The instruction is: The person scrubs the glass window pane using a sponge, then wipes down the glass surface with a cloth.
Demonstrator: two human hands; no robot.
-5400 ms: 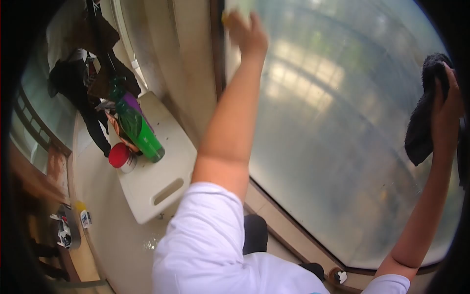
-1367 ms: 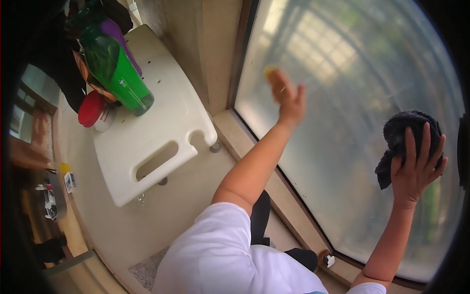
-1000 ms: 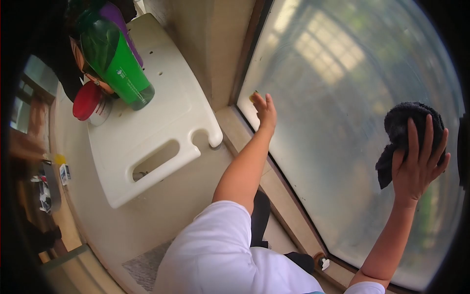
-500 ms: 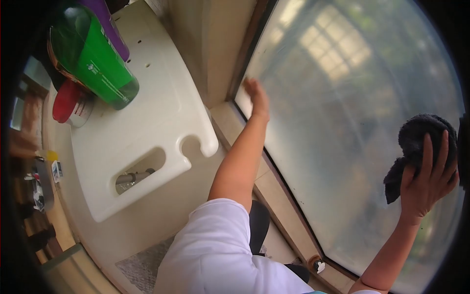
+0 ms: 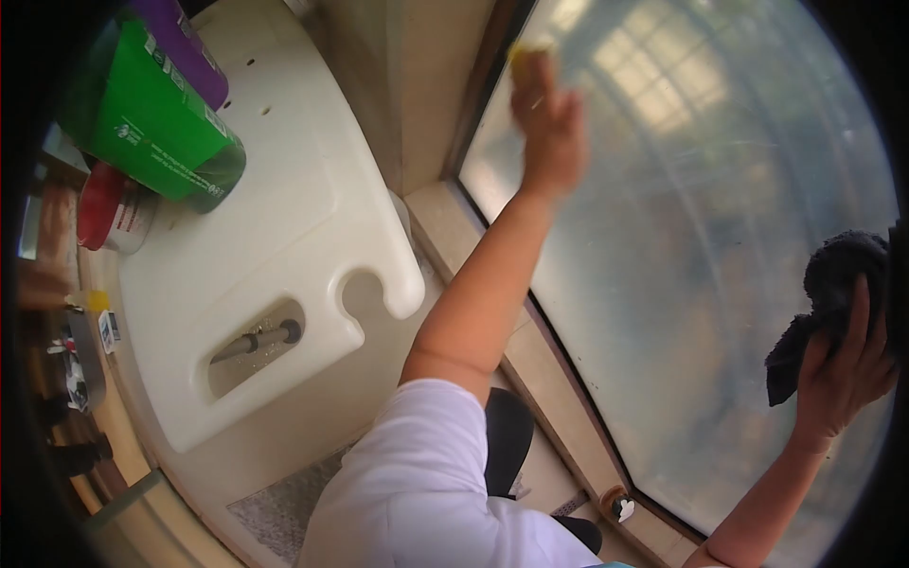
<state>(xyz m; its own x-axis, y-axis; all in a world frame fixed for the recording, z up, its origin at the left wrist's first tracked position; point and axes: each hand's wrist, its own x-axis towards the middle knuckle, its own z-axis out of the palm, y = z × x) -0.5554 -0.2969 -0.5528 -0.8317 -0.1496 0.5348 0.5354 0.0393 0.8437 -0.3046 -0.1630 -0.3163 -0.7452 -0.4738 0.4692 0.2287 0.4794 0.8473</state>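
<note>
My left hand (image 5: pixel 551 137) is raised near the left frame of a large glass pane (image 5: pixel 663 284). Its fingers are closed and smeared by motion, with a small yellow sponge-like piece (image 5: pixel 518 54) showing at the fingertips. Far to the right, my right hand (image 5: pixel 843 379) grips a dark fluffy cloth (image 5: pixel 847 270) and presses it against the glass. Part of the cloth lies under the fingers, and a loose flap hangs to the left of them. Hazy streaks cross the pane.
A white shower seat (image 5: pixel 275 199) with cut-outs stands at left. On it are a green bottle (image 5: pixel 156 123), a purple bottle (image 5: pixel 185 47) and a red-lidded jar (image 5: pixel 104 208). A tiled ledge (image 5: pixel 559 398) runs below the glass, with a small round fitting (image 5: pixel 617 504) on it.
My left hand has moved up and right along the glass, and the yellow piece has come into sight. My right hand and the cloth have shifted slightly right and down in view.
</note>
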